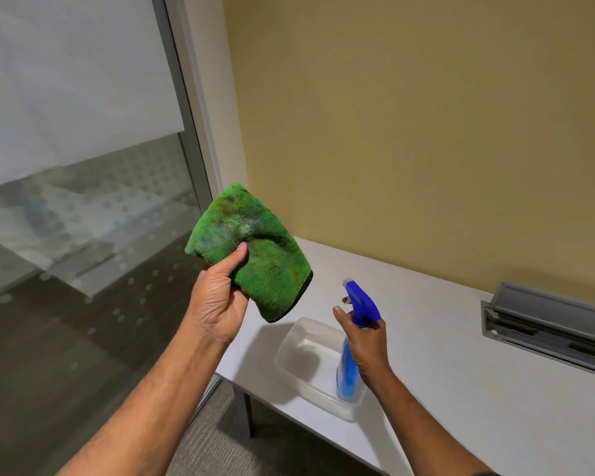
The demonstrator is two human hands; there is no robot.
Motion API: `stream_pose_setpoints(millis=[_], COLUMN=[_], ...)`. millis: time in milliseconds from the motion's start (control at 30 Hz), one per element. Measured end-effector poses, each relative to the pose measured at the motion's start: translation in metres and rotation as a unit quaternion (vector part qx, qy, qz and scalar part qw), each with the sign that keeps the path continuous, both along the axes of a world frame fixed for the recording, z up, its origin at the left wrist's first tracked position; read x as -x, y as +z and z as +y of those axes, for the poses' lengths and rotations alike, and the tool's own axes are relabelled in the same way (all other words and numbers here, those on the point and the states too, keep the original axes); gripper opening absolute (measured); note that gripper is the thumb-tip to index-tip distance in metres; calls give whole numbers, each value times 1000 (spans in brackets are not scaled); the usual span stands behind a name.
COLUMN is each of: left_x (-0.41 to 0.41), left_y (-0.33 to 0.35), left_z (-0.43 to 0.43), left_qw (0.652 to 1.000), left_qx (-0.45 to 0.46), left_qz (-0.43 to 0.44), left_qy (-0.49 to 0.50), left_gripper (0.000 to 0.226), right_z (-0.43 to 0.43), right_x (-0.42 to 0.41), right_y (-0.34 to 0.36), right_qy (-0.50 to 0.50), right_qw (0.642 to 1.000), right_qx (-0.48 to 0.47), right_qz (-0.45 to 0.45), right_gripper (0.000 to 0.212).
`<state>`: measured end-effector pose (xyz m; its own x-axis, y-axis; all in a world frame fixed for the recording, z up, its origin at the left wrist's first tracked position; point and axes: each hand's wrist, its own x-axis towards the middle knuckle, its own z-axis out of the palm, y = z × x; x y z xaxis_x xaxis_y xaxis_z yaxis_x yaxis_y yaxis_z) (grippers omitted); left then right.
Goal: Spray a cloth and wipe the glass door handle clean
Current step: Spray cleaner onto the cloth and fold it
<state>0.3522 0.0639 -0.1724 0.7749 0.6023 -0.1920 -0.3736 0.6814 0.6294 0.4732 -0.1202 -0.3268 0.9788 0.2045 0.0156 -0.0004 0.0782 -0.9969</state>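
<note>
My left hand [219,297] holds up a folded green microfibre cloth [255,249], thumb pressed on its face; the cloth shows dark stains and a pale damp patch near its middle. My right hand [366,341] grips a spray bottle [352,341] with a blue trigger head and blue liquid, its nozzle pointing up and left at the cloth from a short distance. The bottle hangs just above a clear plastic tub [303,359]. No door handle is in view.
A white table [461,355] runs along the yellow wall [409,115], with a grey cable tray [550,324] open at its right. A glass panel [76,166] with frosted film and a grey metal frame [193,132] stands at the left. Grey carpet lies below.
</note>
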Motion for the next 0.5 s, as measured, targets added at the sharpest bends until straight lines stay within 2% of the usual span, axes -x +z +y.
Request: stream_pose_setpoints(millis=[500], left_x=[-2], left_y=[-23], left_z=[3], left_qw=[1000], left_qx=[-2], left_qz=[12], left_qy=[0], left_gripper=[45], right_z=[2], right_x=[-4], right_y=[-39], right_qy=[-22], right_qw=[1000], right_qx=[11], right_qz=[17], right_gripper=[27])
